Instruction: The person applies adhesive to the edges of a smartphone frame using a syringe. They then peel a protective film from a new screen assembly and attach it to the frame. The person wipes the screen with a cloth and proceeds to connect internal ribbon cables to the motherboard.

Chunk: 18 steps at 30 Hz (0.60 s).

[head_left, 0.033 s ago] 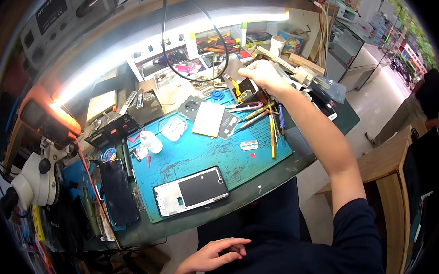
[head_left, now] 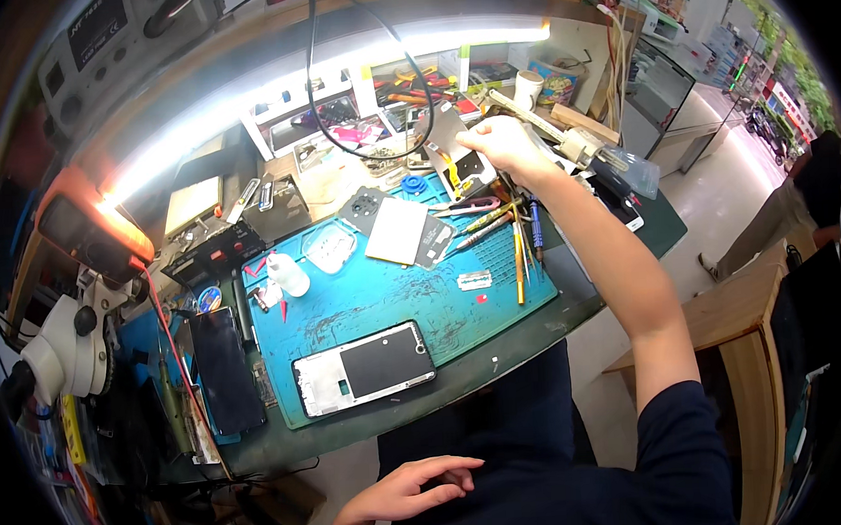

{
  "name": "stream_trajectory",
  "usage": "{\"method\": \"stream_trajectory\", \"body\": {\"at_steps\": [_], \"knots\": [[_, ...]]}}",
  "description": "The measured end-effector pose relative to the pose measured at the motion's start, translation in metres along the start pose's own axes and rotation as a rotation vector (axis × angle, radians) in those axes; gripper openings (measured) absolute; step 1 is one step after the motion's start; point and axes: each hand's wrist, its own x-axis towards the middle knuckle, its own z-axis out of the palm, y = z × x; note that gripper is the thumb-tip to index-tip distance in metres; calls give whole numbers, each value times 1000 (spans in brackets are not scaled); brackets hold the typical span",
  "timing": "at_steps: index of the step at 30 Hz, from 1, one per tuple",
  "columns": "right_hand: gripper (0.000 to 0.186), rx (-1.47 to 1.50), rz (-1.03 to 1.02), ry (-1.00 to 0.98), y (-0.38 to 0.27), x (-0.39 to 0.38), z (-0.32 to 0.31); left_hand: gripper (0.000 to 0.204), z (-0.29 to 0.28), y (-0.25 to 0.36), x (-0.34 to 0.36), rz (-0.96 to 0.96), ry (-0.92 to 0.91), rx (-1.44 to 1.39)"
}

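Observation:
My right hand [head_left: 505, 146] reaches over the back right of the blue mat [head_left: 375, 297]. Its thumb and fingers pinch together at a small open box [head_left: 479, 177], and what they hold is hidden. Beside the fingertips, a grey panel [head_left: 445, 130] leans up and a yellow flex cable [head_left: 452, 173] lies at the box. Low in front of my body, my left hand [head_left: 416, 486] is empty, its fingers stretched out and loosely apart. A phone frame [head_left: 364, 368], black and silver, rests on the mat's near part, apart from both hands.
Tweezers, pens and a blue screwdriver [head_left: 536, 225] lie right of centre. A white bottle [head_left: 288, 274], a clear dish [head_left: 331, 246] and a razor blade [head_left: 475, 280] are on the mat. Left stand a dark phone [head_left: 226, 369], an orange multimeter [head_left: 95, 225] and a microscope [head_left: 68, 348]. A black cable loop [head_left: 310, 61] hangs above.
The inside of the small box looks lighter than before. My right hand stays pinched beside it, and my left hand has hardly moved. The whole view has shifted slightly.

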Motion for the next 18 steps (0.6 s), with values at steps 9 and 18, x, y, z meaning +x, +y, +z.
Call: {"method": "stream_trajectory", "body": {"at_steps": [9, 18], "knots": [[25, 182, -137, 14, -62, -159, -45, 46, 1, 56, 25, 217, 232, -145], [34, 278, -15, -245, -67, -289, -24, 34, 11, 65, 96, 385, 687, -149]]}}
